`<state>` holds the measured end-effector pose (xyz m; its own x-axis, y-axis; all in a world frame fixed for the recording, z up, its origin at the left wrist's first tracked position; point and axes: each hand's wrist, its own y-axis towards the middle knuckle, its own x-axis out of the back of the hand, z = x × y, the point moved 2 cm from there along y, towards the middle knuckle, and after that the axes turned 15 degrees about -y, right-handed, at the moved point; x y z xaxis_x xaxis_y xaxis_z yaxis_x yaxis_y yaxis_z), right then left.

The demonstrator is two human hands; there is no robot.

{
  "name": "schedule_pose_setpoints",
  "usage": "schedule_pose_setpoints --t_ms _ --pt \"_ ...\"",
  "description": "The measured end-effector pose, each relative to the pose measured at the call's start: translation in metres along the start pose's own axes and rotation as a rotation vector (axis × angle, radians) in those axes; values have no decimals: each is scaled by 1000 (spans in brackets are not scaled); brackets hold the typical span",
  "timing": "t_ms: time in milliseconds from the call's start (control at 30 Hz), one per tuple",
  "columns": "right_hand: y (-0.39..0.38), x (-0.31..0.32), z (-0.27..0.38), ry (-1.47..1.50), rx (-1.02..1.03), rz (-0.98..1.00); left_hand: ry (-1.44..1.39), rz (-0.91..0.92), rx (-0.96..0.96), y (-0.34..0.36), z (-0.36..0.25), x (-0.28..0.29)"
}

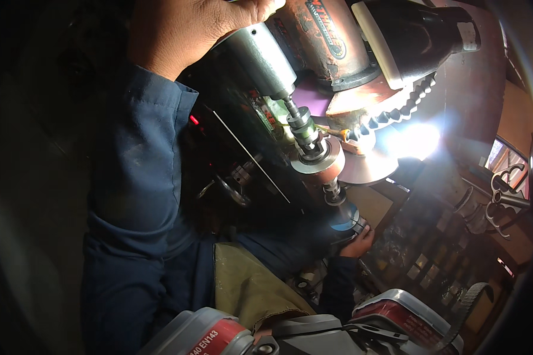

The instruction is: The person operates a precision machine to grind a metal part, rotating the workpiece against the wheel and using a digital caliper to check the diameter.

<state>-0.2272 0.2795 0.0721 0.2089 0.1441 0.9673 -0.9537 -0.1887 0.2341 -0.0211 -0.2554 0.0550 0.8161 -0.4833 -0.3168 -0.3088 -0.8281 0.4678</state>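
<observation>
At the top edge, my left hand [204, 26] lies against the upper end of a steel cylinder [260, 62], its fingers curled and partly cut off. A stepped metal shaft [302, 127] runs down from that cylinder through a round flange [320, 163]. Farther down, a blue disc [344, 218] lies near the shaft's lower end. My right hand [359, 241] is closed at the disc's edge, on a small dark part too unclear to name. Beside the flange is a pale, brightly lit wheel [370, 168].
A worn orange motor-like housing [331, 41] and a black lamp-like hood [420, 38] stand above the wheel. A ribbed hose [400, 112] hangs beside strong glare. Respirator filters [210, 334] cover the lower edge. Curved metal hooks [498, 198] are at the right; a handwheel [234, 192] sits in shadow.
</observation>
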Motion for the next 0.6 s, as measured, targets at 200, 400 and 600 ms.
schedule_pose_setpoints --t_ms 200,400,600 --pt "40 -8 -31 21 -55 309 -47 -30 69 -3 4 1" --pt "63 -12 -20 152 -167 609 50 -27 -4 -3 5 1" --pt "95 -27 -45 100 -205 950 66 -44 -50 -8 16 2"
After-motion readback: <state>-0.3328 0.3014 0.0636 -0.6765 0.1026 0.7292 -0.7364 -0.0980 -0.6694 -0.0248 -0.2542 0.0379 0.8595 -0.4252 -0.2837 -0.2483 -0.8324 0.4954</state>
